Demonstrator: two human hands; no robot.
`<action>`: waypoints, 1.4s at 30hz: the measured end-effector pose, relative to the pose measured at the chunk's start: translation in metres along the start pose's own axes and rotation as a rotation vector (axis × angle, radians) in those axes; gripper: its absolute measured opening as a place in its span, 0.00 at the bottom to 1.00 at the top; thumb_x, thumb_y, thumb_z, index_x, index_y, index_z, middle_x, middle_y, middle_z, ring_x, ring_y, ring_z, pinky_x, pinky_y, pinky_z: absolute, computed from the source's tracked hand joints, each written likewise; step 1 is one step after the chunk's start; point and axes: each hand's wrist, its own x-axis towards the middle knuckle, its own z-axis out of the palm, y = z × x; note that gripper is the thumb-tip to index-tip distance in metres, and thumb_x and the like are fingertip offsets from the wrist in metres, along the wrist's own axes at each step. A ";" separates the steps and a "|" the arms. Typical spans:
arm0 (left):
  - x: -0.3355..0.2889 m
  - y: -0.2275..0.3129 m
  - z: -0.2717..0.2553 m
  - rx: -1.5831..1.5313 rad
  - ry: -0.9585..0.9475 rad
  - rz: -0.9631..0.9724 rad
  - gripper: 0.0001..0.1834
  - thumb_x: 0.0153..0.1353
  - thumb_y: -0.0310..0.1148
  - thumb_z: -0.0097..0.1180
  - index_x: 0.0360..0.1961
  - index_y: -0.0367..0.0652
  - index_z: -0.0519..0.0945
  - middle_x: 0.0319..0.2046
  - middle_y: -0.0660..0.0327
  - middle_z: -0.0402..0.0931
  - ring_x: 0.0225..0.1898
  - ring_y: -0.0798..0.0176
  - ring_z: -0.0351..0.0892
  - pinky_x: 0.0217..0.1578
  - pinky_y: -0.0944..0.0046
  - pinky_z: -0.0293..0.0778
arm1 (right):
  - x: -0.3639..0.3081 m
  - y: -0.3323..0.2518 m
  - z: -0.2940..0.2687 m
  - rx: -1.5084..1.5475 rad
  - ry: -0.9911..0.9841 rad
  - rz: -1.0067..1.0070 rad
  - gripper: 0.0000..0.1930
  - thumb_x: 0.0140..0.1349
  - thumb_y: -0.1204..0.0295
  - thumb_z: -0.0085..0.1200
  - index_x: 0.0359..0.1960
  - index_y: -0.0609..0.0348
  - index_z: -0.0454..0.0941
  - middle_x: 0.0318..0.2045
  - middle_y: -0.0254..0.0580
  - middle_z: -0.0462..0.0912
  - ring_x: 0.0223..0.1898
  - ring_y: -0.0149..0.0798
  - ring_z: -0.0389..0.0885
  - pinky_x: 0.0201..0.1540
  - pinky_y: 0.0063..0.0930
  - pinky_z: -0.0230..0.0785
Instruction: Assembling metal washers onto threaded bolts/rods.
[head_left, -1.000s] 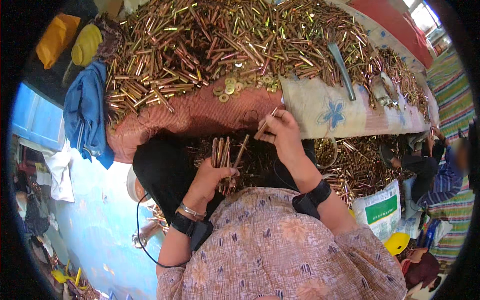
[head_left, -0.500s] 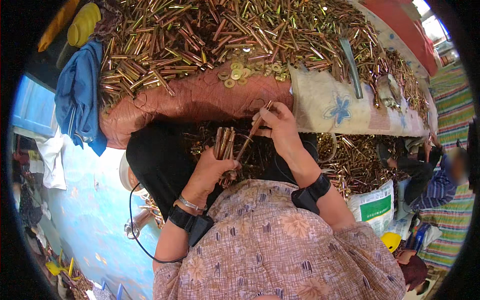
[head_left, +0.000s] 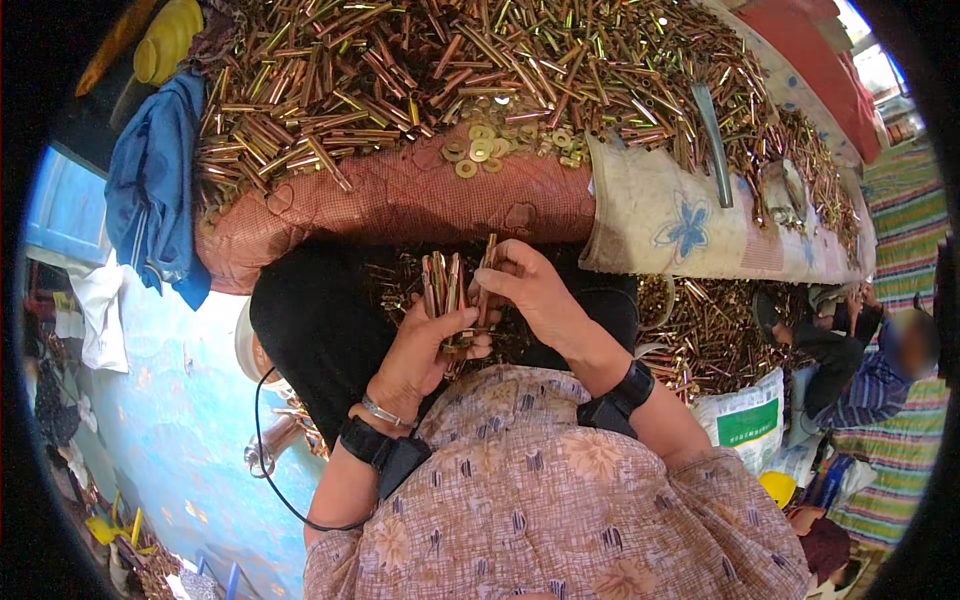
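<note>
My left hand point(head_left: 408, 355) is closed around an upright bundle of brassy expansion bolts point(head_left: 440, 288), low between my knees. Just to its right, my right hand point(head_left: 530, 298) pinches a single bolt point(head_left: 490, 252) between thumb and fingers. That bolt stands nearly upright close beside the bundle, and its lower end is partly hidden by my left fingers. In front of both hands, flat brass washers point(head_left: 480, 150) lie on the reddish cloth edge point(head_left: 400, 205) of a work surface heaped with loose bolts and sleeves point(head_left: 330, 110).
A metal bar point(head_left: 713, 145) lies across a pale flowered cloth point(head_left: 640, 215) at the right. Blue clothing point(head_left: 155, 185) hangs at the left. More metal pieces point(head_left: 700, 330) cover the floor near a white sack point(head_left: 740, 415). Another person point(head_left: 870, 375) sits at far right.
My right hand has come left and down, bringing its bolt from a slant apart from the bundle to nearly upright beside it. My left hand keeps its grip.
</note>
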 end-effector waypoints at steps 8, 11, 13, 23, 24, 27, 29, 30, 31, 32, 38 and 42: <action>0.004 -0.006 -0.010 0.041 0.145 -0.003 0.08 0.55 0.26 0.53 0.37 0.40 0.72 0.28 0.58 0.76 0.23 0.67 0.74 0.23 0.68 0.73 | 0.021 -0.023 -0.023 -0.433 0.190 -0.168 0.08 0.61 0.72 0.46 0.40 0.62 0.71 0.29 0.37 0.76 0.30 0.29 0.76 0.31 0.22 0.68; 0.005 -0.003 -0.008 0.085 0.168 -0.036 0.07 0.54 0.26 0.53 0.35 0.39 0.72 0.28 0.57 0.76 0.23 0.67 0.74 0.23 0.68 0.73 | 0.049 -0.042 -0.053 -0.824 0.353 -0.515 0.09 0.57 0.77 0.47 0.39 0.62 0.71 0.28 0.46 0.76 0.30 0.42 0.76 0.32 0.30 0.69; 0.008 -0.006 -0.011 0.080 0.151 -0.019 0.07 0.54 0.25 0.52 0.35 0.38 0.72 0.28 0.57 0.76 0.23 0.67 0.74 0.22 0.68 0.73 | 0.068 -0.052 -0.065 -1.062 0.423 -0.775 0.10 0.53 0.81 0.47 0.38 0.62 0.71 0.28 0.52 0.75 0.30 0.51 0.77 0.33 0.36 0.70; 0.010 -0.005 -0.006 0.113 0.128 -0.008 0.08 0.54 0.25 0.52 0.35 0.36 0.71 0.26 0.56 0.77 0.23 0.66 0.74 0.23 0.68 0.72 | 0.098 -0.073 -0.091 -1.685 0.189 -0.622 0.13 0.48 0.83 0.48 0.38 0.60 0.72 0.32 0.54 0.75 0.38 0.56 0.73 0.37 0.42 0.67; 0.010 -0.005 -0.007 0.113 0.130 -0.010 0.08 0.54 0.25 0.52 0.35 0.36 0.71 0.26 0.56 0.77 0.23 0.66 0.74 0.23 0.68 0.72 | 0.094 -0.073 -0.090 -1.537 0.268 -0.676 0.13 0.49 0.82 0.49 0.38 0.60 0.72 0.31 0.52 0.75 0.36 0.53 0.75 0.36 0.39 0.68; 0.009 -0.005 -0.010 0.118 0.120 0.001 0.09 0.54 0.25 0.53 0.37 0.36 0.71 0.26 0.57 0.77 0.24 0.66 0.75 0.24 0.68 0.72 | 0.072 -0.074 -0.068 -1.202 0.306 -0.613 0.11 0.50 0.79 0.51 0.37 0.62 0.72 0.30 0.49 0.76 0.32 0.45 0.76 0.34 0.33 0.68; 0.009 -0.005 -0.009 0.124 0.114 -0.014 0.10 0.53 0.25 0.53 0.38 0.37 0.72 0.26 0.57 0.77 0.25 0.67 0.75 0.24 0.69 0.72 | 0.052 -0.067 -0.056 -1.023 0.282 -0.496 0.10 0.51 0.78 0.52 0.36 0.64 0.72 0.31 0.48 0.77 0.30 0.41 0.77 0.33 0.31 0.69; 0.010 -0.007 -0.010 0.123 0.115 -0.021 0.10 0.53 0.25 0.53 0.38 0.37 0.72 0.26 0.57 0.77 0.25 0.67 0.75 0.24 0.69 0.72 | 0.044 -0.062 -0.052 -0.758 0.215 -0.329 0.09 0.53 0.76 0.52 0.36 0.64 0.72 0.30 0.44 0.77 0.29 0.36 0.75 0.31 0.27 0.68; 0.011 -0.009 -0.010 0.148 0.116 -0.001 0.10 0.53 0.25 0.53 0.38 0.37 0.72 0.26 0.57 0.77 0.25 0.67 0.76 0.23 0.69 0.72 | 0.037 -0.059 -0.049 -0.491 0.148 -0.167 0.08 0.55 0.75 0.52 0.36 0.65 0.72 0.28 0.41 0.77 0.27 0.31 0.74 0.30 0.24 0.67; 0.011 -0.010 -0.011 0.172 0.117 0.019 0.10 0.53 0.25 0.53 0.38 0.37 0.72 0.26 0.58 0.77 0.26 0.67 0.76 0.23 0.69 0.73 | 0.030 -0.053 -0.047 -0.322 0.084 -0.164 0.08 0.56 0.74 0.51 0.36 0.64 0.72 0.27 0.37 0.77 0.27 0.27 0.74 0.28 0.20 0.65; 0.009 -0.010 -0.011 0.229 0.076 0.005 0.12 0.52 0.25 0.54 0.38 0.38 0.72 0.29 0.58 0.76 0.28 0.66 0.77 0.23 0.69 0.73 | 0.008 -0.026 -0.044 0.185 0.018 -0.032 0.06 0.58 0.76 0.49 0.37 0.61 0.72 0.27 0.39 0.77 0.26 0.29 0.72 0.26 0.20 0.60; 0.006 -0.009 -0.011 0.270 0.072 -0.001 0.12 0.52 0.26 0.55 0.39 0.38 0.71 0.30 0.59 0.76 0.28 0.67 0.77 0.24 0.70 0.73 | 0.004 -0.019 -0.047 0.241 -0.028 -0.013 0.09 0.59 0.73 0.51 0.39 0.61 0.70 0.27 0.38 0.77 0.27 0.28 0.73 0.27 0.21 0.64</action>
